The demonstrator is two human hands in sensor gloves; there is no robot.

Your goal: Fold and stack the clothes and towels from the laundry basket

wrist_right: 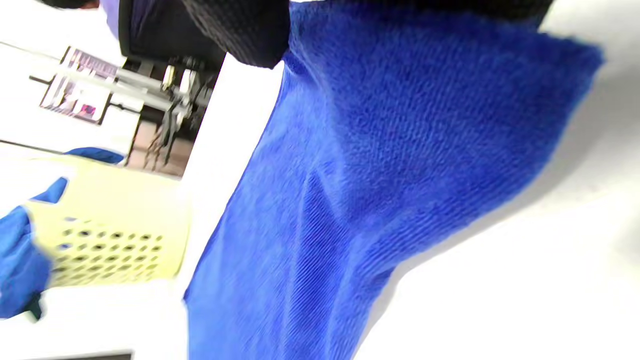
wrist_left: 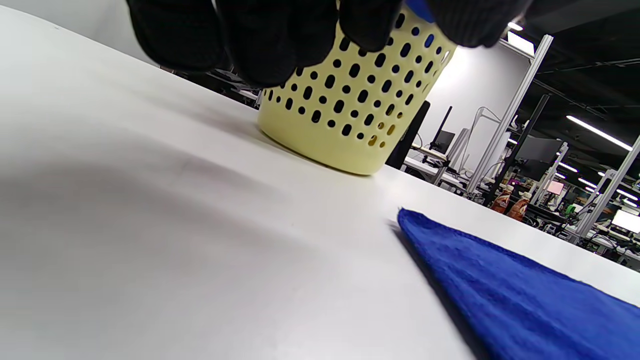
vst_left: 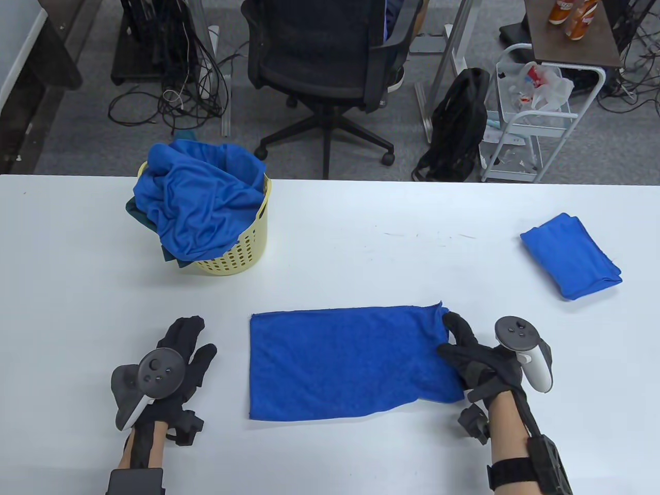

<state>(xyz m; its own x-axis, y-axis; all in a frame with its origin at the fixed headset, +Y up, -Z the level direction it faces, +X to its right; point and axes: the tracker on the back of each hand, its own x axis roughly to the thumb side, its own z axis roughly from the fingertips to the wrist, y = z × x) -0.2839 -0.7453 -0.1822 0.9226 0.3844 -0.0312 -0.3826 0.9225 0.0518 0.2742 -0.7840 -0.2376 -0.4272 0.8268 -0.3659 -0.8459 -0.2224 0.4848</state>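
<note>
At the lower left of the table view my left hand (vst_left: 178, 356) hangs over bare table (vst_left: 330, 216), fingers loosely spread and holding nothing. Above it, upper left, stands the yellow basket (vst_left: 240, 252) heaped with blue clothes (vst_left: 203, 201); only my left wrist view shows its perforated wall close up. At center lies the blue towel (vst_left: 345, 361), its right edge gripped by my right hand (vst_left: 472, 358); my right wrist view shows that edge lifted. At far right rests a folded towel (vst_left: 570, 256)

The towel (vst_left: 350, 361) at 6 o'clock is plain royal blue. The basket (vst_left: 242, 252) at 10 o'clock is pale yellow, dotted with holes.
</note>
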